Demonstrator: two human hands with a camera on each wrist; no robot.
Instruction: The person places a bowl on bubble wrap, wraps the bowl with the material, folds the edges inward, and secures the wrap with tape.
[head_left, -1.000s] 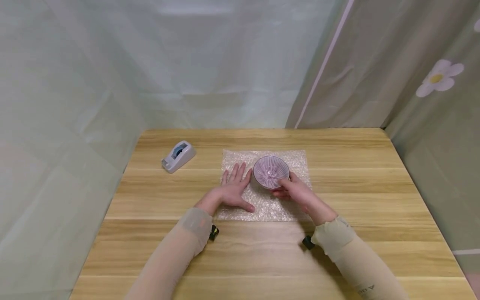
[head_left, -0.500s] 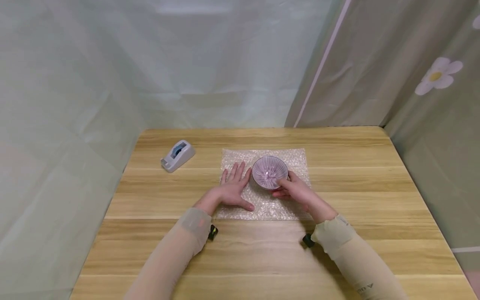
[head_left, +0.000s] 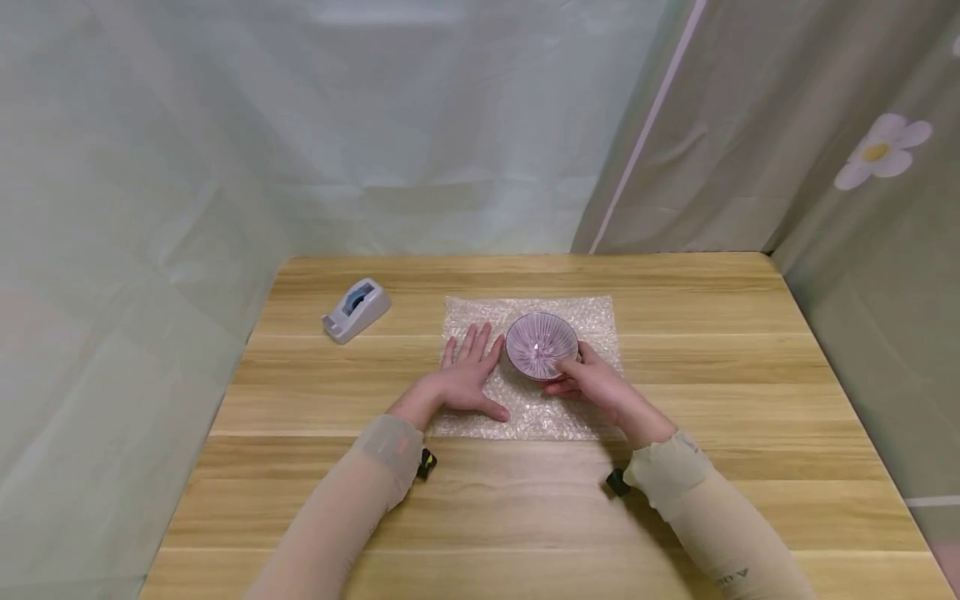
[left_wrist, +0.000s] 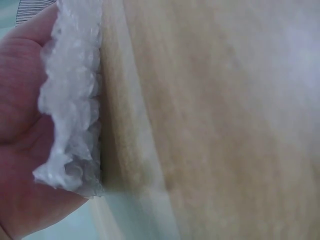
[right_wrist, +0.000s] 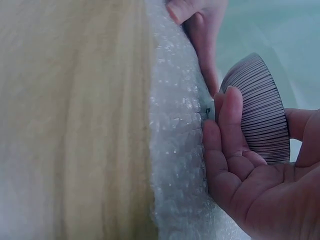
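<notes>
A small bowl with purple-and-white radiating stripes is over a sheet of bubble wrap on the table. My right hand grips its near right side, thumb over the rim and fingers beneath. In the right wrist view the bowl shows its dark-lined outside, with curled fingertips against its lower part. My left hand rests spread on the left part of the wrap, index fingertip close to the bowl's rim. The left wrist view shows the wrap's edge in front of that palm, hiding part of it.
A white tape dispenser with a blue core stands at the table's back left. The wooden table ends at a pale curtain behind and at the sides. Dark wrist cameras show under both sleeves.
</notes>
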